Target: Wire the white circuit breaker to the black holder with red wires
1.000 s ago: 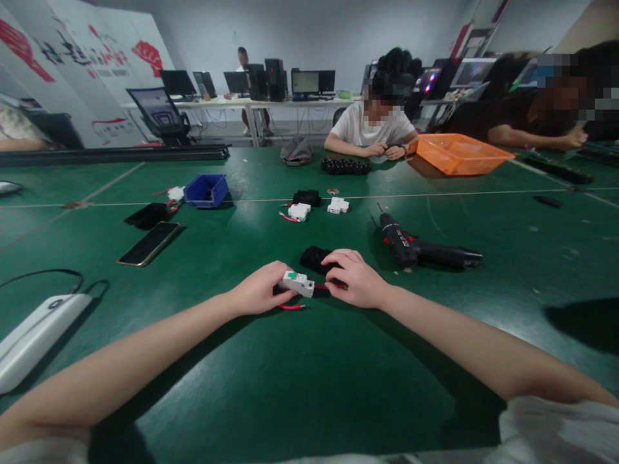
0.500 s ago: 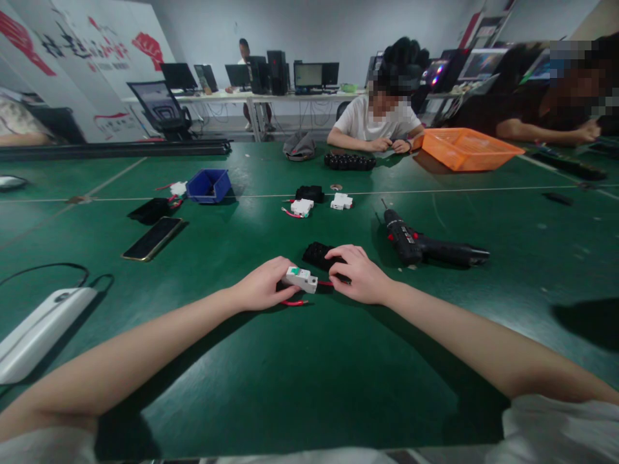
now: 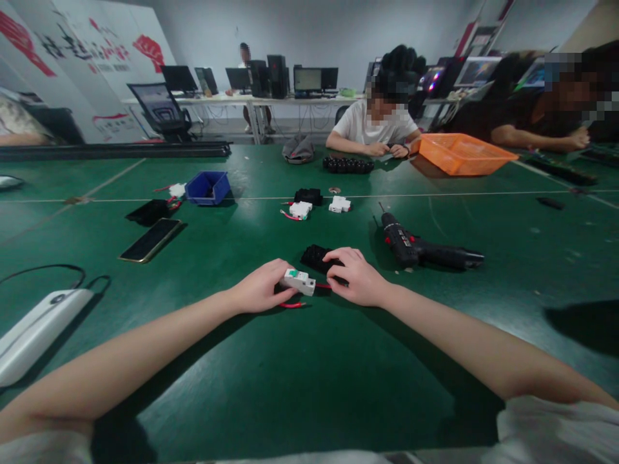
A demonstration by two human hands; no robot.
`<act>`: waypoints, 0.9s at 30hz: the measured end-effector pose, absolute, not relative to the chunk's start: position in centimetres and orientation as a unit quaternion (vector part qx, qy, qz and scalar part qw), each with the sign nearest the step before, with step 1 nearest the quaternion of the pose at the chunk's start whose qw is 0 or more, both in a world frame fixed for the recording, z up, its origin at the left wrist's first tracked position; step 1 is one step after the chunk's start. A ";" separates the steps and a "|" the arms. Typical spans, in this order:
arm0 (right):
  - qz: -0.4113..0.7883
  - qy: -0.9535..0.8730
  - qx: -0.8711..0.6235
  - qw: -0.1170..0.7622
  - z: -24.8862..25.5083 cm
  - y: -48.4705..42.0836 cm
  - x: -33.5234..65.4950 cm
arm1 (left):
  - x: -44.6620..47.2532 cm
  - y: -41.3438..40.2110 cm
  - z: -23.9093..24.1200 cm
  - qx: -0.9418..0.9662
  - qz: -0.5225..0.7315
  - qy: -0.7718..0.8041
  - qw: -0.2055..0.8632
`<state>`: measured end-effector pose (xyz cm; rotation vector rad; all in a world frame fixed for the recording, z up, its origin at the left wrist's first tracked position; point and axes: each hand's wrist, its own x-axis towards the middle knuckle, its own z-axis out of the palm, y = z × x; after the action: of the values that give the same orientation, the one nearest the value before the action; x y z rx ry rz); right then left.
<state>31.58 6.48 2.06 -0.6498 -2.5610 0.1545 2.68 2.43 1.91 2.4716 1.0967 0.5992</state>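
Note:
Pinched between the thumb and fingers of my left hand (image 3: 261, 288) is a white circuit breaker (image 3: 300, 282) with a green switch. A short red wire (image 3: 293, 305) with a bare tip sticks out below that hand. My right hand (image 3: 362, 278) is closed on another red wire (image 3: 322, 286), which reaches the right end of the breaker; whether it sits inside the terminal I cannot tell. Right behind these fingers lies a black ridged plastic part (image 3: 315, 256), partly hidden by my right hand.
A black cordless drill (image 3: 425, 248) lies to the right. Further back are two white breakers (image 3: 300, 210) (image 3: 340, 204), a black piece (image 3: 308, 196) and a blue bin (image 3: 207, 188). A phone (image 3: 151, 240) and white device (image 3: 46, 332) lie left. A person sits opposite beside an orange basket (image 3: 464, 154).
The view has shifted slightly. Both hands keep the same grip, with the breaker and the red wire in nearly the same place.

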 end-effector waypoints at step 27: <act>0.064 -0.933 -0.260 0.240 2.0 6.4 31.6 | 1.8 2.4 1.8 0.895 0.199 0.349 0.195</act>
<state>31.57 6.36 1.96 -0.7121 -2.5530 0.1741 1.78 2.38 1.77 2.5073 0.9792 0.5587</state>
